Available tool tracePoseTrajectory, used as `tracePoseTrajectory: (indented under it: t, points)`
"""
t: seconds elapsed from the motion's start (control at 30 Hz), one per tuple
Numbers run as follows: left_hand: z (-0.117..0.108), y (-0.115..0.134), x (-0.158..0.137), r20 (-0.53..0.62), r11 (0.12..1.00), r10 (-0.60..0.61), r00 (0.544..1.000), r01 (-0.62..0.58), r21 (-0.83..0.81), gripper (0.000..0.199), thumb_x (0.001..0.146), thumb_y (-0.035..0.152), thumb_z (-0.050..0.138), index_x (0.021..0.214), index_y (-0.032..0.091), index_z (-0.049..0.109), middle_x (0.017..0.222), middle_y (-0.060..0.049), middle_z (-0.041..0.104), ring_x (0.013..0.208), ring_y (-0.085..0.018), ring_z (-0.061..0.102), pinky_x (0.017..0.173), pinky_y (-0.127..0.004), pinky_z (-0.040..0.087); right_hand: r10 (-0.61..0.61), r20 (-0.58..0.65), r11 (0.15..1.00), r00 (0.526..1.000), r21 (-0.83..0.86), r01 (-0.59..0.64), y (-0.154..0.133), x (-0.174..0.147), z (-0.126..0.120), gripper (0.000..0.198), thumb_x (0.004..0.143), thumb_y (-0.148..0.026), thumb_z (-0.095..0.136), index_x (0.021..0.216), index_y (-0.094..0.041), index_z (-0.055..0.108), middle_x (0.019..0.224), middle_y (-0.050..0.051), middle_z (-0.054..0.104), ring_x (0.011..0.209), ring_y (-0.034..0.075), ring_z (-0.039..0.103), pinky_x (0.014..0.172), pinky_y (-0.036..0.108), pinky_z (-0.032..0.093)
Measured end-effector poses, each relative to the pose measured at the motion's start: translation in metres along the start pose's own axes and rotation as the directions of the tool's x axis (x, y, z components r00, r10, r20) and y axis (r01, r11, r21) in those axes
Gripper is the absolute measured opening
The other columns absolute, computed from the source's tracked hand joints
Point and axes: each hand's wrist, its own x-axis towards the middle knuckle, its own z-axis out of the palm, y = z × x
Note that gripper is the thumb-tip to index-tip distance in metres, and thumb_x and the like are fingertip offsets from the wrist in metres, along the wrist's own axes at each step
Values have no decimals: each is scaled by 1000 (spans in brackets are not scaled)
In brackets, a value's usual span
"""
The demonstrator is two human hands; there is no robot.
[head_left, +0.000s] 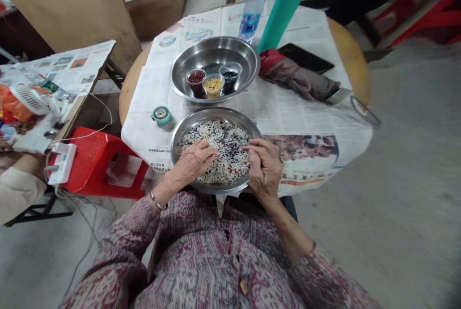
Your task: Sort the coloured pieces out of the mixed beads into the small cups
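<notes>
Grains (pixel 225 148) lie mixed in the near tray (pixel 174 143); I'd call the step sorting. Left hand (pixel 196 159) has fingers bunched over the tray's left half; right hand (pixel 265 168) has thumb and forefinger close together at its right side. I can't tell if either grips anything. Next move probably calls for a clean pinch, then matching cups (pixel 213 89) in the basin (pixel 239 59) beyond the tray. Hands mask some grains; flask (pixel 286 8) beyond the tray is cut off.
</notes>
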Motion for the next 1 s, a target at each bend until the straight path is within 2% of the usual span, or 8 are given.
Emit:
tracePoseTrajectory:
  t: [0.2, 0.7, 0.87, 1.0]
  points:
    - [-6, 7, -3, -20, 999, -35, 999, 36, 29, 19, 103, 23, 49, 97, 17, 66, 97, -4, 65, 97, -16, 61, 95, -34, 53, -5, 17, 1000, 1000, -2, 5, 3, 0, 0, 21, 94, -26, 51, 91, -24, 72, 103, 5, 68, 102, 23, 63, 96, 45, 48]
    - [-10, 1, -25, -161, 997, -80, 984, 78, -14, 10, 100, 20, 55, 98, 19, 65, 97, -2, 66, 96, -16, 63, 94, -35, 55, -15, 35, 1000, 999, -3, 15, 2, 1, 0, 20, 94, -24, 52, 90, -24, 72, 106, 6, 68, 104, 23, 62, 95, 44, 47]
    - [-8, -1, -28, -248, 999, -51, 968, 44, -30, 9, 100, 19, 56, 97, 19, 65, 96, -3, 67, 94, -16, 64, 91, -34, 57, -68, 59, 996, 996, -53, 71, 2, 2, -1, 16, 93, -24, 55, 91, -23, 71, 109, 7, 68, 106, 23, 62, 96, 43, 48]
    - [-5, -3, -27, -366, 999, -10, 930, -5, -39, 10, 100, 20, 56, 97, 18, 66, 94, -4, 67, 92, -16, 65, 87, -33, 58, -119, 113, 980, 986, -147, 135, -1, 3, -2, 13, 92, -24, 57, 91, -22, 70, 107, 8, 71, 108, 24, 62, 99, 44, 47]
